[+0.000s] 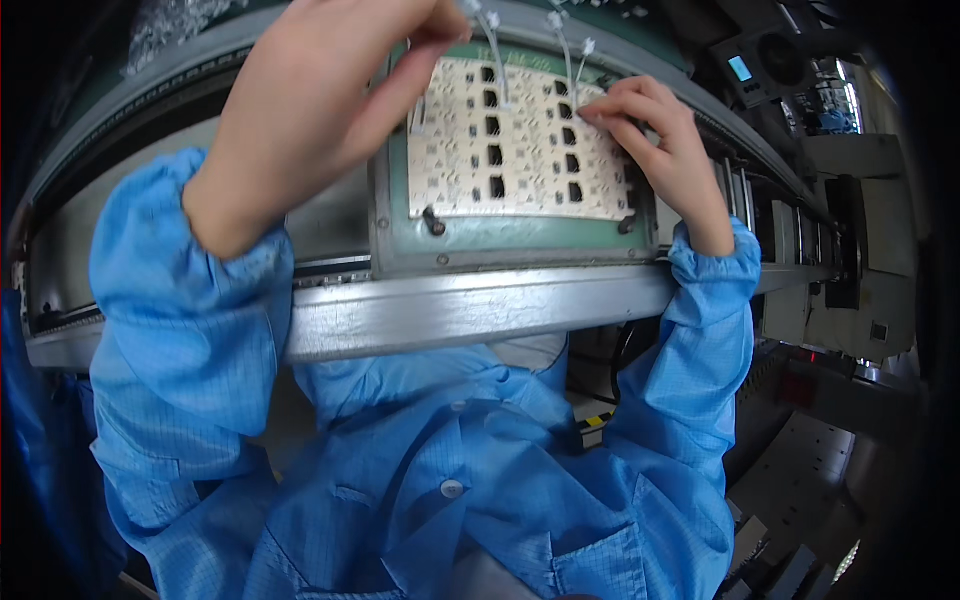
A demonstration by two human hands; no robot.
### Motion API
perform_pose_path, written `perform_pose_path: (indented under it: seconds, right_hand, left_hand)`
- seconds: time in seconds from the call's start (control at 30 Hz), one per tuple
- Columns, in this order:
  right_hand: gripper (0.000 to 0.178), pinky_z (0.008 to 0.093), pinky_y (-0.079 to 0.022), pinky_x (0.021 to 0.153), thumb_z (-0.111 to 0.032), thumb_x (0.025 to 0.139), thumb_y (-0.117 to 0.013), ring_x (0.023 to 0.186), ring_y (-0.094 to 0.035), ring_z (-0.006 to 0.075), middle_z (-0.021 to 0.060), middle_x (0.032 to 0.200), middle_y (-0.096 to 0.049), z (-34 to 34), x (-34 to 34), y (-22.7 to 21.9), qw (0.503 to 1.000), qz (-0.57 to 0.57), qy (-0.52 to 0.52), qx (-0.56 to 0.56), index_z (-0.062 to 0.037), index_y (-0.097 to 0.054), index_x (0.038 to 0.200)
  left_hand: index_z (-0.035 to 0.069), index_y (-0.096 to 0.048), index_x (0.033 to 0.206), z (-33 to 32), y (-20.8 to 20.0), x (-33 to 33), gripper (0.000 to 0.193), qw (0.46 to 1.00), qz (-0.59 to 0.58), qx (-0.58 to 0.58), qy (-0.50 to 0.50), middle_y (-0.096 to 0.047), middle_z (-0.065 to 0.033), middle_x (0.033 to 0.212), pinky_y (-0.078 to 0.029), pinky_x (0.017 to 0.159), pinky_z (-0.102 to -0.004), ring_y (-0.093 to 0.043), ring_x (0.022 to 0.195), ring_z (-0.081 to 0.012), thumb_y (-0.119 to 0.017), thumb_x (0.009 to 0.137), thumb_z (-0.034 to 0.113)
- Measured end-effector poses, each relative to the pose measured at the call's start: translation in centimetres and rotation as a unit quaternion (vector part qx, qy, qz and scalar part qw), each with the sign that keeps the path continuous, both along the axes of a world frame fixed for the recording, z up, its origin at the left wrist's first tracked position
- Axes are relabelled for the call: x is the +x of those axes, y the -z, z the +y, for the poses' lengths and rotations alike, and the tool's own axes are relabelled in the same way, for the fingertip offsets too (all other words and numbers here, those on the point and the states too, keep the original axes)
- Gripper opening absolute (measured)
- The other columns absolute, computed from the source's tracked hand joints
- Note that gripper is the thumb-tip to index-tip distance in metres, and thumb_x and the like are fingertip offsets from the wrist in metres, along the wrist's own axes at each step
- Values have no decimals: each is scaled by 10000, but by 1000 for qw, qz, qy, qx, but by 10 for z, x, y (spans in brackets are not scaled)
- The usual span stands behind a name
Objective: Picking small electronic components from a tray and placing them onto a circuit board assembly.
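Note:
A pale circuit board panel [525, 150] with two columns of black parts lies on a green carrier plate [500, 235]. Thin white cables [568, 60] with small white connectors at their free ends rise from its far half. My right hand [665, 140] is at the panel's right side, thumb and fingers pinched at the lower end of a white cable. My left hand [320, 100] is raised over the panel's far left corner. Its thumb and fingers curl together beside a small white connector; what they hold, if anything, is hidden.
A metal rail [480, 310] runs along the near side of the carrier. Clear plastic bags [175, 30] lie at the far left. A device with a small lit screen [740, 68] stands at the far right, near pale machine housings [870, 210]. Black pegs [433, 222] stand at the panel's near corners.

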State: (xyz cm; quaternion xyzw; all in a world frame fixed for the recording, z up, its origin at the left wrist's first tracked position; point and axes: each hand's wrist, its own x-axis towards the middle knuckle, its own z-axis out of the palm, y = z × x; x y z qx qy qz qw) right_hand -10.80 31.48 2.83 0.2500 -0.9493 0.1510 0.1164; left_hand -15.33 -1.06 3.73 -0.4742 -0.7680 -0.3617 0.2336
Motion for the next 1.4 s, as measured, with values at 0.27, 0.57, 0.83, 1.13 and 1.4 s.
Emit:
perform_pose_path:
  seconds: [0.27, 0.57, 0.83, 1.13, 1.4]
  right_hand:
    - [260, 281, -498, 725, -217, 918, -656, 748, -607, 128, 45, 839, -674, 56, -119, 7, 974, 60, 194, -103, -99, -671, 1149]
    - [144, 517, -381, 909, -214, 870, -629, 888, -670, 262, 56, 923, -723, -3, -130, 9, 971, 49, 215, 92, -98, -710, 897]
    - [191, 309, -548, 705, -96, 836, -690, 762, -706, 219, 153, 826, -718, -5, -120, -19, 949, 120, 293, 12, 13, -699, 992]
    - [160, 347, -525, 653, -127, 814, -710, 718, -693, 268, 172, 774, -692, 1, -111, -26, 965, 158, 112, -175, 11, -711, 896]
    - [147, 373, -510, 631, -146, 853, -703, 708, -675, 310, 174, 771, -682, 2, -98, -28, 940, 273, 120, -165, -6, -692, 894]
  left_hand:
    - [52, -647, 885, 11, -16, 22, 226, 991, 125, -18, 38, -612, -32, 762, -440, 789, -369, -594, 716, -208, -730, 683, -7]
    - [40, -650, 930, 11, -2, 22, 169, 997, -4, -71, 35, -636, -57, 771, -439, 867, -393, -617, 732, -237, -695, 779, -20]
    - [66, -652, 938, 11, -4, 23, 162, 996, 3, -82, -43, -671, -28, 842, -397, 899, -391, -634, 784, -212, -690, 799, -7]
    - [112, -666, 887, 14, -4, 39, 154, 992, 33, -93, -76, -659, 14, 802, -369, 918, -421, -639, 833, -184, -730, 761, 50]
    - [118, -684, 847, 26, 5, 48, 102, 963, 40, -228, -141, -607, 0, 925, -327, 936, -417, -540, 998, -235, -752, 771, 115]
